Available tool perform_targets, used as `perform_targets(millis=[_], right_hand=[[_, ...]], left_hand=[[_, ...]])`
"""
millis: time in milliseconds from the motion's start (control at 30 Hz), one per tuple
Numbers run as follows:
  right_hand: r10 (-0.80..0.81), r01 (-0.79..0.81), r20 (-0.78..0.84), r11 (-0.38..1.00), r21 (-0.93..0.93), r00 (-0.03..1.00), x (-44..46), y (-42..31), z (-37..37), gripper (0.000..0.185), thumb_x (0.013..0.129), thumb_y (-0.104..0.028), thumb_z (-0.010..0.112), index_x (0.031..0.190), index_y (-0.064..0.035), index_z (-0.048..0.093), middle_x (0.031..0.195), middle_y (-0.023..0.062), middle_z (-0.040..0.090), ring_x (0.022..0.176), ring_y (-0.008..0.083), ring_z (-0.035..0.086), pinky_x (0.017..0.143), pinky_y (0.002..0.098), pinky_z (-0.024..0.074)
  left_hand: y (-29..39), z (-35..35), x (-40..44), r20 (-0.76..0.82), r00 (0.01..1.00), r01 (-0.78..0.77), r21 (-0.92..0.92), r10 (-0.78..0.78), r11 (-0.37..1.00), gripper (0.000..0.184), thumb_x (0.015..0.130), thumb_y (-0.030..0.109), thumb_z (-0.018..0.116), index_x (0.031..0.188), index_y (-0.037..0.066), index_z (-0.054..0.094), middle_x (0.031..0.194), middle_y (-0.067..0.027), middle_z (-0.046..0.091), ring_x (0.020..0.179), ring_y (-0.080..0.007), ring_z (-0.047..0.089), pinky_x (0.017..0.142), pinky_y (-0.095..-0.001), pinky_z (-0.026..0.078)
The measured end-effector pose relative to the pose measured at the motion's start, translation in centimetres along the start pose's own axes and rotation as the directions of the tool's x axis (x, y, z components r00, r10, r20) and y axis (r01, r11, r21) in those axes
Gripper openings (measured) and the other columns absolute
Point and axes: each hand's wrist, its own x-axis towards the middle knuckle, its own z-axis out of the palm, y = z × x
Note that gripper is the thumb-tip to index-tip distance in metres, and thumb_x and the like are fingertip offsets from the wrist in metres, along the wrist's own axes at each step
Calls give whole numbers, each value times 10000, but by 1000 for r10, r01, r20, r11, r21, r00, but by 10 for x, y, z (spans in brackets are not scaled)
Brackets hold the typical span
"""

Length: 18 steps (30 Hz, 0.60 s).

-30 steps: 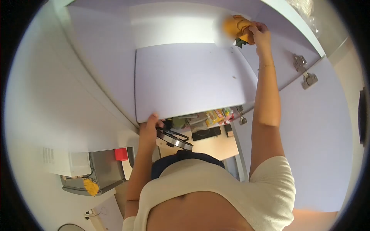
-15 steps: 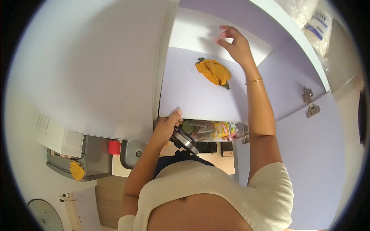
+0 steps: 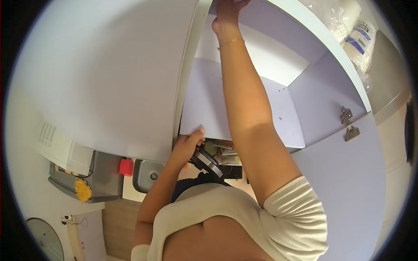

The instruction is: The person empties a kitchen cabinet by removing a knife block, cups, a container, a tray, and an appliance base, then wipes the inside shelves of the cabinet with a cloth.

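My left hand [image 3: 190, 145] is closed on the front edge of the cabinet shelf [image 3: 202, 119], with the thumb on top. A round black and silver object [image 3: 209, 163] is right beside and below it; whether the fingers also hold it is unclear. My right hand [image 3: 227, 11] reaches up into the top of the cabinet, near its upper left side. The frame's upper edge cuts off its fingers, so what they hold, if anything, is hidden. My right forearm crosses in front of the shelf. The yellow cloth-like thing from earlier does not show on the shelf.
A cabinet door [image 3: 344, 187] hangs open at the right on metal hinges [image 3: 348, 124]. Packed items [image 3: 226, 152] lie below the shelf. Wrapped cups [image 3: 360, 39] are at the upper right. At the lower left are a sink [image 3: 150, 174] and a red container [image 3: 126, 166].
My right hand first let go of the yellow cloth-like thing on the shelf, then moved up and left; the thing has left view. My left hand stays on the shelf edge.
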Motion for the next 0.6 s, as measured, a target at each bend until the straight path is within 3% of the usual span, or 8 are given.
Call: perform_targets(millis=[167, 233, 267, 333, 467, 600], right_hand=[[176, -175, 128, 984, -16, 976, 3, -4, -34, 395, 805, -218, 589, 1171, -95, 505, 1128, 63, 554, 1121, 208, 433, 984, 369, 307], [353, -335, 167, 934, -127, 921, -3, -16, -44, 429, 738, -135, 596, 1158, -84, 524, 1129, 77, 568, 1127, 226, 440, 1003, 395, 296], [352, -334, 167, 934, -125, 921, -9, -20, -45, 429, 738, -135, 596, 1158, -84, 524, 1129, 77, 568, 1127, 226, 440, 1003, 395, 296], [342, -330, 127, 938, -106, 931, -16, -25, -45, 468, 773, -190, 600, 1206, -54, 485, 898, 21, 591, 895, 124, 490, 867, 318, 335], [195, -187, 119, 979, -78, 973, 1, -26, -18, 468, 794, -176, 562, 1235, -54, 465, 1044, 53, 539, 1020, 155, 446, 934, 323, 307], [-108, 125, 120, 981, -148, 987, 8, -14, 16, 469, 815, -162, 523, 1265, -55, 445, 1189, 86, 488, 1145, 187, 402, 1001, 329, 278]], left_hand=[[9, 1, -4, -1, 1000, 21, 53, -21, 998, 448, 819, 467, 548, 827, 21, 592, 717, -44, 541, 667, -129, 477, 630, -271, 384], [12, 3, -5, -20, 1000, 7, -10, -8, 1000, 415, 816, 418, 567, 727, 14, 592, 659, -10, 496, 635, -111, 456, 590, -251, 360], [10, 4, -4, -20, 1000, 6, -8, -6, 1000, 415, 816, 418, 567, 727, 14, 592, 659, -10, 496, 635, -111, 456, 590, -251, 360], [4, 4, -1, -22, 999, -38, -55, 37, 998, 404, 823, 408, 561, 734, 15, 589, 664, -10, 499, 636, -107, 456, 590, -251, 362], [8, 6, -2, -27, 998, -58, -48, 57, 997, 389, 826, 401, 559, 746, 21, 587, 667, -7, 501, 636, -103, 453, 589, -249, 362], [11, 4, -5, -19, 1000, 18, -54, -19, 998, 396, 819, 419, 560, 787, 25, 586, 701, -27, 528, 661, -114, 468, 622, -254, 370]])
